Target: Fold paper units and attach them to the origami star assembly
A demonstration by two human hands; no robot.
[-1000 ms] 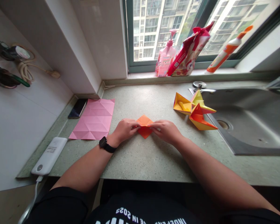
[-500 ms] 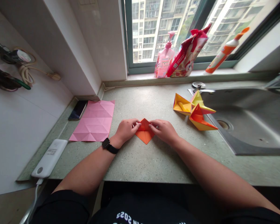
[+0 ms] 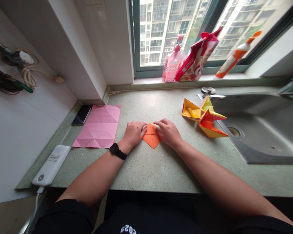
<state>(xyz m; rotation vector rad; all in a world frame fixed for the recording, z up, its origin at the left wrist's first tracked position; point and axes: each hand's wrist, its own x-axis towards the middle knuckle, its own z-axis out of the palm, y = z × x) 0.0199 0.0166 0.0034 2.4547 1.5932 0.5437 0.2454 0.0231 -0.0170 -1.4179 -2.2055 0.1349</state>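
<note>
A small diamond of folded orange paper (image 3: 151, 137) lies flat on the counter in front of me, creases crossing at its middle. My left hand (image 3: 134, 132), wearing a black watch (image 3: 114, 149) on its wrist, pinches the paper's left edge between thumb and fingers. At the right edge is my right hand (image 3: 169, 132); its fingers are apart, the index stretched over the upper right side and the thumb near the paper. A creased pink sheet (image 3: 100, 125) rests to the left. On the right, beside the sink, stand several folded paper pieces, one yellow-orange (image 3: 191, 110) and one red-orange (image 3: 211, 125).
A phone (image 3: 81, 114) lies partly beside the pink sheet, and a white power bank (image 3: 51, 165) with a cable sits near the left front edge. The steel sink (image 3: 263, 130) is at the right. A pump bottle (image 3: 172, 65), a red bag (image 3: 197, 58) and an orange-white bottle (image 3: 234, 60) line the windowsill.
My right fingers have loosened and spread from the orange paper's upper right edge. More of its upper part shows, with lighter flaps facing up. My left hand stays at the left edge.
</note>
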